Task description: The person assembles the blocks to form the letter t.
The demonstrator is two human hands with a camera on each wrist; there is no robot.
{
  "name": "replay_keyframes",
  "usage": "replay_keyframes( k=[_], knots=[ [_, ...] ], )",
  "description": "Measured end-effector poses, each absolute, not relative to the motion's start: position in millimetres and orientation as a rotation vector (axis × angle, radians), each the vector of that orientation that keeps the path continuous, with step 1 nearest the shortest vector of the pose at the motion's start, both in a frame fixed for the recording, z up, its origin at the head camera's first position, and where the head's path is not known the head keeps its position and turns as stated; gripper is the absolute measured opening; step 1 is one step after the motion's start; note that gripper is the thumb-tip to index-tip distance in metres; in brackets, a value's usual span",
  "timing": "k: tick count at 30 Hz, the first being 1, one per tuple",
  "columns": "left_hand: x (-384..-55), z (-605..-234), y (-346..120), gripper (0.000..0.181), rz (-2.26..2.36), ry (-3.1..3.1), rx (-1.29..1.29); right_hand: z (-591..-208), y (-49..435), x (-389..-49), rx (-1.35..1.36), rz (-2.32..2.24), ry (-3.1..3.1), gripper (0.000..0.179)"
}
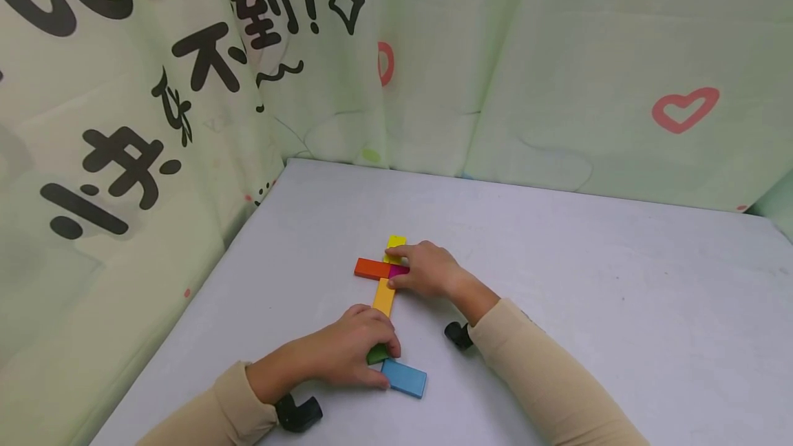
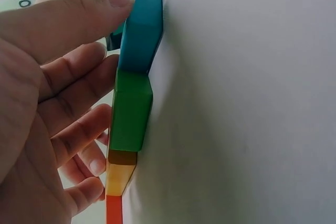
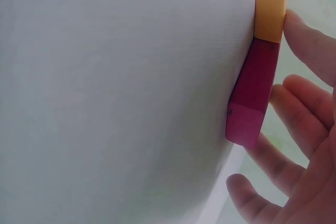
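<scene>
Flat wooden blocks lie end to end on the table. At the far end is a yellow block (image 1: pixel 396 241); an orange-red block (image 1: pixel 370 268) and a magenta block (image 3: pixel 254 82) sit side by side below it. An amber block (image 1: pixel 383 296) follows, then a green block (image 2: pixel 131 111) and a blue block (image 1: pixel 405 378). My left hand (image 1: pixel 356 346) rests over the green block, its thumb touching the blue one. My right hand (image 1: pixel 431 270) partly covers the magenta block, thumb at the amber block's end and a fingertip at the yellow block. Both hands' fingers are spread and loosely bent.
The white table (image 1: pixel 588 294) extends to the right and behind the blocks. A pale green curtain (image 1: pixel 557 74) with printed black characters and red hearts hangs along the back and left edges. Black wrist devices (image 1: pixel 299 413) sit below the beige sleeves (image 1: pixel 545 377).
</scene>
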State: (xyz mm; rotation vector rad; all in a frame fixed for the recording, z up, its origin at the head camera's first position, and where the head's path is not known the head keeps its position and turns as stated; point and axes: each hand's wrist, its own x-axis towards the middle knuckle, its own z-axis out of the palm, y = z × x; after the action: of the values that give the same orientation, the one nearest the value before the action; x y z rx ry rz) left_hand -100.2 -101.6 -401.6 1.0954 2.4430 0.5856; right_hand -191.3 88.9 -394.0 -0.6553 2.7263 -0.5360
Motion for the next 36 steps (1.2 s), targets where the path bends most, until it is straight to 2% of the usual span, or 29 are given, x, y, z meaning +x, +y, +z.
replay_keyframes(
  k=[13,36],
  knots=[
    [-109.4,-394.4,-117.0,0.039,0.654,2.583,1.052,-393.4,88.2,-192.2,-0.648,-0.519,2.716,0.059],
    [-117.8,-401.4,-119.5,0.038,0.58,2.681,0.945,-392.6,88.6,-191.4,-0.622,-0.524,2.711,0.061]
  ],
)
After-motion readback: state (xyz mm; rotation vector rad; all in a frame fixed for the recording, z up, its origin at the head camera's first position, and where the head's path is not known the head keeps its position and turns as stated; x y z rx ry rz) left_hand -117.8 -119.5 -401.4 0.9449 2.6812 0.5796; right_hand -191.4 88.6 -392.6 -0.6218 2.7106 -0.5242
